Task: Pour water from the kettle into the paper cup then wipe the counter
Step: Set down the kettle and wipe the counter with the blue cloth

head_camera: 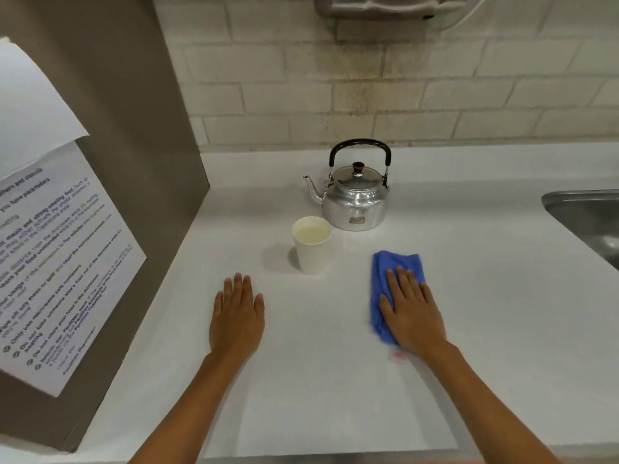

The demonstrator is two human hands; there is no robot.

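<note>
A shiny metal kettle (356, 195) with a black handle stands upright on the white counter (485, 313), its spout pointing left. Just in front of it and to the left stands a white paper cup (313, 245) with water in it. A blue cloth (390, 279) lies flat on the counter to the cup's right. My right hand (410, 308) presses palm-down on the cloth, fingers together and pointing away from me. Left of the cup, my left hand (238, 313) rests flat on the bare counter, holding nothing.
A steel sink (589, 219) is set into the counter at the right edge. A brown panel (110, 128) with taped paper notices walls off the left side. A tiled wall runs behind the kettle. A small pink mark (398, 356) lies by my right wrist.
</note>
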